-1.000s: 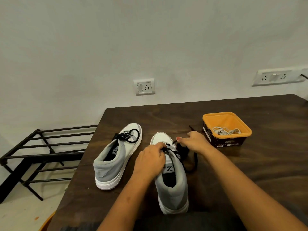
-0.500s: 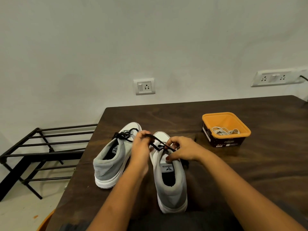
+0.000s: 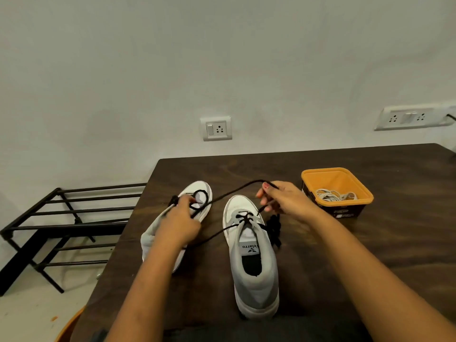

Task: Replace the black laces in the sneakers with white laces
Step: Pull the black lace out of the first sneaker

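Two grey-and-white sneakers stand side by side on the dark wooden table [image 3: 345, 243]. The right sneaker [image 3: 251, 257] has its black lace [image 3: 232, 193] partly pulled out, only the lowest eyelets still threaded. My left hand [image 3: 180, 223] grips one stretch of that lace over the left sneaker [image 3: 197, 196], which keeps its own black lace bunched near the toe. My right hand [image 3: 281, 201] pinches the lace further along, above and right of the right sneaker's toe, so the lace runs taut between both hands. A loose black bunch lies right of the shoe.
An orange tub [image 3: 338, 191] holding white laces [image 3: 333, 196] sits on the table to the right. A black metal shoe rack [image 3: 61, 233] stands on the floor left of the table. Wall sockets [image 3: 217, 128] are behind.
Both hands moved apart, left hand out over the left sneaker and right hand up to the right, drawing more black lace out of the right sneaker.
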Motion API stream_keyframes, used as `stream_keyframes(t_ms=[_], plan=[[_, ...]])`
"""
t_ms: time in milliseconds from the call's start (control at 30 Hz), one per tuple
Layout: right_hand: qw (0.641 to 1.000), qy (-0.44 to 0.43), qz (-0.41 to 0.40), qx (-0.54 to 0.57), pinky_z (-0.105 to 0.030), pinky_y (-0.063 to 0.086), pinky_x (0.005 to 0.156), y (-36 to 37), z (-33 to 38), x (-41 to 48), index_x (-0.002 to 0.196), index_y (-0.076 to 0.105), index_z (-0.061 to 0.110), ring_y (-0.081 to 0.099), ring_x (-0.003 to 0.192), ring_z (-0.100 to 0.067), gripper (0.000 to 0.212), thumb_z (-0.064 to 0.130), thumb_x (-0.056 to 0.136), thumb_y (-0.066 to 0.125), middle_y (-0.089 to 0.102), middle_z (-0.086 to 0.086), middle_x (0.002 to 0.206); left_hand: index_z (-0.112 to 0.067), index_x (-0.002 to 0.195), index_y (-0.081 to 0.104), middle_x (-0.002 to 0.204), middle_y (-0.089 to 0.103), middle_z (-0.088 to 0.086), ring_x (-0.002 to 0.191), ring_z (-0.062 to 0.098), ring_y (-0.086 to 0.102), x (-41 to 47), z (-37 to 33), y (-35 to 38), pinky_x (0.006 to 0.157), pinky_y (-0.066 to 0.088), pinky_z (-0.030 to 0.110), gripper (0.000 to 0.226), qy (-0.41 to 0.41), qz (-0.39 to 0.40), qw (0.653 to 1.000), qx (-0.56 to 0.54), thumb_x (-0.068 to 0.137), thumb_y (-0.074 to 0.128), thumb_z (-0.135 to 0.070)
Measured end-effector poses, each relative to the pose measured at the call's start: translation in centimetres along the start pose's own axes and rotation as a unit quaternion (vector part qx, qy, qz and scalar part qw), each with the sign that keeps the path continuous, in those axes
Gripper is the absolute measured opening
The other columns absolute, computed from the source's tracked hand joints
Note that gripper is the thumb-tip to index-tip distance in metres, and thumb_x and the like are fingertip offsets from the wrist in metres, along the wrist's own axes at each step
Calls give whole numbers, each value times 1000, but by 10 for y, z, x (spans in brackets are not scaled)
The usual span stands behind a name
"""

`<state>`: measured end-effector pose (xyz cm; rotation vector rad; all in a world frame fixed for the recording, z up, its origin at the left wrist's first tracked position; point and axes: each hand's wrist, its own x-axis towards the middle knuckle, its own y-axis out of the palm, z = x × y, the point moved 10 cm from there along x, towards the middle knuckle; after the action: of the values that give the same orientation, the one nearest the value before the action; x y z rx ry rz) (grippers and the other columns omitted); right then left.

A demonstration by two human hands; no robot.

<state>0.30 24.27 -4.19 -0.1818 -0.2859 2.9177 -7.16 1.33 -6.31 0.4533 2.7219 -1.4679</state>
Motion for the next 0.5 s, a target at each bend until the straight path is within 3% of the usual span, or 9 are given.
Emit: stream_keyframes(t_ms=[67,133,233,300,333,400,500], plan=[[999,3,23,-37,-12,41,50,12,-5,3,91,64,13,53,56,-7,30,27,102,40,59,-2,75,-31,132,39,132,47,12,101,27,58,-6,-3,22,84,53,38,50,7,79,991,105,86,51,-13],[994,-20,72,-76,-12,43,55,32,-2,3,102,65,19,55,64,-4,22,21,102,43,61,1,82,-28,129,46,137,44,10,104,25,58,-14,-6,31,88,52,37,41,2,118,980,162,89,54,-23],[969,-94,154,-170,-13,48,78,60,13,-1,124,61,29,59,85,4,38,5,96,52,65,7,105,-15,117,59,120,57,10,96,27,65,-24,-2,43,88,55,37,29,-33,198,965,168,93,55,-31],[954,-110,158,-229,-15,48,88,62,18,-2,127,59,33,60,100,2,49,-2,93,53,64,7,118,-10,108,63,97,66,8,83,26,66,-34,-2,51,85,56,37,26,-44,245,960,128,94,55,-31],[952,-112,144,-246,-16,48,90,56,19,-1,125,61,35,60,105,0,52,-4,92,51,64,7,120,-12,105,64,94,66,8,84,25,65,-32,-6,49,86,55,38,24,-21,225,964,138,94,55,-31],[953,-100,111,-264,-16,48,84,44,15,2,124,61,36,59,103,-2,57,-8,92,46,65,6,117,-20,104,65,104,66,3,98,23,61,-22,-21,34,88,51,36,21,41,101,980,168,92,53,-33],[958,-63,79,-270,-11,43,72,32,2,6,123,62,31,58,87,-3,57,-11,90,43,66,3,102,-27,101,59,101,66,-6,100,18,59,-21,-50,19,82,47,32,12,123,-47,991,36,91,52,-28]])
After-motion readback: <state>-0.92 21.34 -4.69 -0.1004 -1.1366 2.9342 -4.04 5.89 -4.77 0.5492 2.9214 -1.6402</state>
